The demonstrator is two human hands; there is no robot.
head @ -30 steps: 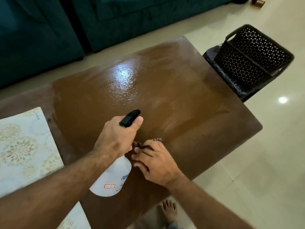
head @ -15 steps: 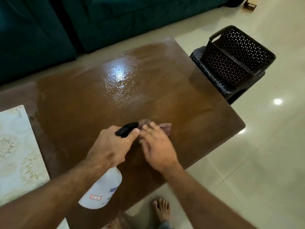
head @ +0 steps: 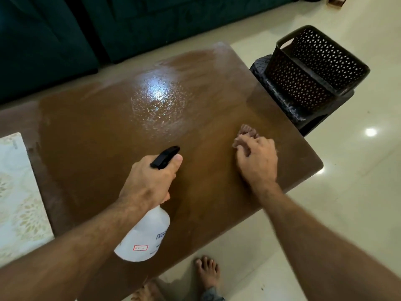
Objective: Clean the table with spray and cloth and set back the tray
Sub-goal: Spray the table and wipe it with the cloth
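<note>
My left hand (head: 152,181) grips the neck of a white spray bottle (head: 145,237) with a black nozzle, held over the near side of the brown wooden table (head: 97,131). My right hand (head: 257,159) presses flat on a small brownish cloth (head: 244,130) near the table's right end; only the cloth's far edge shows past my fingers. A wet, glistening patch of spray (head: 158,105) lies on the far middle of the tabletop. A dark perforated tray-like basket (head: 314,68) stands on a black stool to the right of the table.
A pale floral mat (head: 17,192) covers the table's left end. A dark teal sofa (head: 130,22) runs along the far side. The black stool (head: 288,109) stands close to the table's right edge. My bare feet (head: 207,274) stand on the cream tiled floor under the near edge.
My right hand has slid the cloth away from the bottle, rightward and farther along the tabletop. My left hand keeps holding the spray bottle in about the same spot.
</note>
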